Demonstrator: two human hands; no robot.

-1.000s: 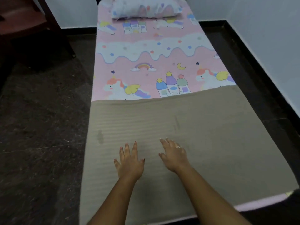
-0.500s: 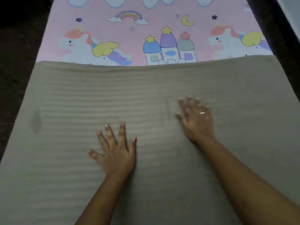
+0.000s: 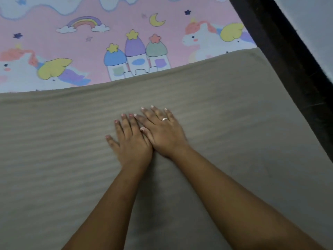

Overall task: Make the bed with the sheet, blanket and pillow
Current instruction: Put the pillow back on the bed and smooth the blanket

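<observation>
Both hands, left hand [image 3: 132, 141] and right hand [image 3: 162, 131], press flat and released on the beige blanket [image 3: 234, 123], smoothing it. Next likely calls for sweeping outward toward its edges over the unicorn sheet [image 3: 54, 42].

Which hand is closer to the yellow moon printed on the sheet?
The right hand. It lies flat on the blanket almost straight below the moon; the left hand lies beside it, lower and further left.
</observation>
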